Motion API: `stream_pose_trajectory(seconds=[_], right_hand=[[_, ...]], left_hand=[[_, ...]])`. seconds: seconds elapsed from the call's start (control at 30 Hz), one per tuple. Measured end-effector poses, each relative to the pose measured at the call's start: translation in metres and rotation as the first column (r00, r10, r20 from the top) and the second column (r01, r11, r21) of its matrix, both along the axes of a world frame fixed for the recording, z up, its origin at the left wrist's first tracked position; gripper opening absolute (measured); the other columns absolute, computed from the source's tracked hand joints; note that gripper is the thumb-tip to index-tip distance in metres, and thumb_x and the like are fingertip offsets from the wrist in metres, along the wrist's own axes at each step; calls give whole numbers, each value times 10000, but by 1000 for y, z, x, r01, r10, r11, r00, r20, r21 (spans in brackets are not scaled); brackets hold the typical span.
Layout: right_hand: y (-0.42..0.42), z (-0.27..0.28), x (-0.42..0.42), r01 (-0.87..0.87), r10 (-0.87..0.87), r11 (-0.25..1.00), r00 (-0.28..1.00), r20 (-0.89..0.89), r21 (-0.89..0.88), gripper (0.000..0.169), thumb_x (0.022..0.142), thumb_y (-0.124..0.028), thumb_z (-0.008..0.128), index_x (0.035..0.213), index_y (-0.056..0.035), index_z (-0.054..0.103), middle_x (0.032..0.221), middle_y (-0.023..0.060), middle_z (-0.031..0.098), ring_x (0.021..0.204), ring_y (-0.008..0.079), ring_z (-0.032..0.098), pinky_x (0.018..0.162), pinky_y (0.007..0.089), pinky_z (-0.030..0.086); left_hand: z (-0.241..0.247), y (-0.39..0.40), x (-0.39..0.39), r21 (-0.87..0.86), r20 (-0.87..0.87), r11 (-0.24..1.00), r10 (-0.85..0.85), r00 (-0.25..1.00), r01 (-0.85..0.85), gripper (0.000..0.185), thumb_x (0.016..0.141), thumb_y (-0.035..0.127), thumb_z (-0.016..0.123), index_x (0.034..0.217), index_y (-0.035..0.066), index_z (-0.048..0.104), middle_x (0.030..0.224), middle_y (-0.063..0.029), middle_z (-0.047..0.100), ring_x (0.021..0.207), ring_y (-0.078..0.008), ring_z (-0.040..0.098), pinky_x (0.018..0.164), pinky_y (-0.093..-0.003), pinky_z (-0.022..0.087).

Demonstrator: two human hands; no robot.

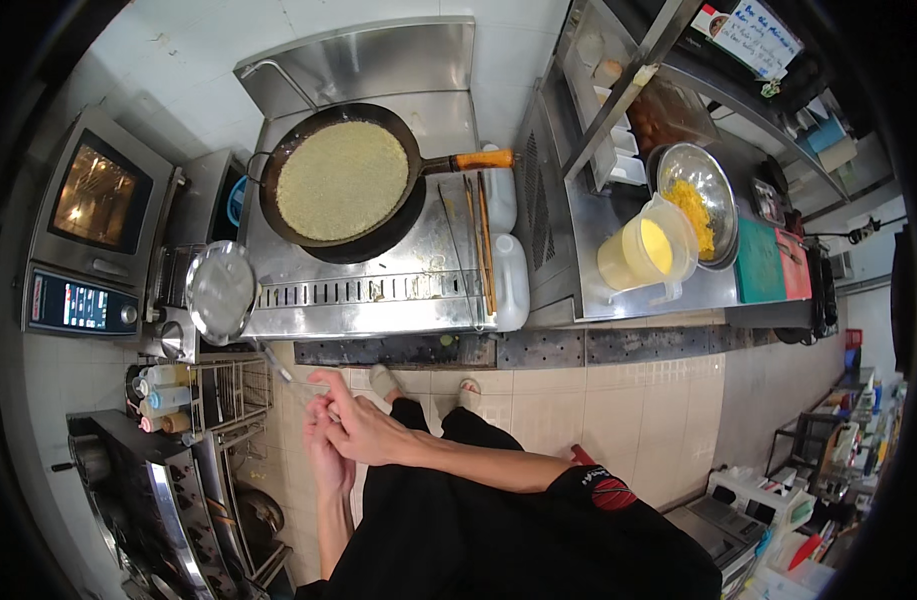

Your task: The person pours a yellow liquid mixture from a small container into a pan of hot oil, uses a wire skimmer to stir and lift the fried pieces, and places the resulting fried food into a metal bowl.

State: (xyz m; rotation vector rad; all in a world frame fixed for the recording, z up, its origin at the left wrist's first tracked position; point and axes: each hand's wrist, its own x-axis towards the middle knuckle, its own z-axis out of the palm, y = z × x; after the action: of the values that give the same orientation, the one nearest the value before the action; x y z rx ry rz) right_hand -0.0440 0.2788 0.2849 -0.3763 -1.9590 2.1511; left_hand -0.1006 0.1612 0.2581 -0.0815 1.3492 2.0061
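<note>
My right hand (364,431) and my left hand (329,450) meet in front of my body, with fingers bent and overlapping. Whether anything small lies between them, I cannot tell. Ahead, a dark wok (415,127) stands on a stainless steel stove (308,315), its wooden handle (484,159) pointing right. A pale yellow, frothy round layer (342,180) fills its bottom. Left of the stove front is a round metal strainer or bowl (222,289); a blurred thin handle (278,366) juts out near my fingers.
Long wooden chopsticks (485,247) and a thin metal rod (454,251) lie on the stove's right side, beside white plastic jugs (511,285). The right counter holds a pitcher of yellow liquid (638,255), a metal bowl (717,180) and cutting boards (760,262). An oven (98,202) stands left.
</note>
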Motion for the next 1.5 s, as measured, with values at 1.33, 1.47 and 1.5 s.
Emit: stream_pose_trajectory(seconds=[1.33, 1.47, 1.5], right_hand=[[18, -121, 140, 195, -575, 754, 657, 487, 627, 231, 891, -87, 542, 1076, 46, 501, 725, 147, 602, 527, 252, 591, 484, 390, 475], [-8, -146, 101, 124, -595, 525, 761, 259, 842, 397, 882, -145, 557, 1216, 67, 516, 897, 319, 644, 869, 480, 642, 775, 489, 496], [-22, -129, 66, 154, -555, 630, 775, 302, 761, 373, 886, -150, 553, 1196, 54, 513, 908, 322, 649, 916, 528, 612, 775, 509, 490]], left_hand=[[-100, -389, -48, -6, 69, 536, 842, 535, -844, 168, 1048, 199, 471, 1121, 47, 477, 778, 19, 450, 619, -81, 417, 564, -243, 387], [-114, -412, -68, 11, 89, 576, 814, 574, -818, 197, 1030, 169, 504, 1173, 33, 489, 779, 27, 450, 617, -72, 410, 560, -238, 379], [-110, -417, -67, 1, 89, 547, 834, 545, -837, 204, 1026, 161, 510, 1182, 31, 489, 777, 29, 449, 616, -69, 408, 558, -235, 376]])
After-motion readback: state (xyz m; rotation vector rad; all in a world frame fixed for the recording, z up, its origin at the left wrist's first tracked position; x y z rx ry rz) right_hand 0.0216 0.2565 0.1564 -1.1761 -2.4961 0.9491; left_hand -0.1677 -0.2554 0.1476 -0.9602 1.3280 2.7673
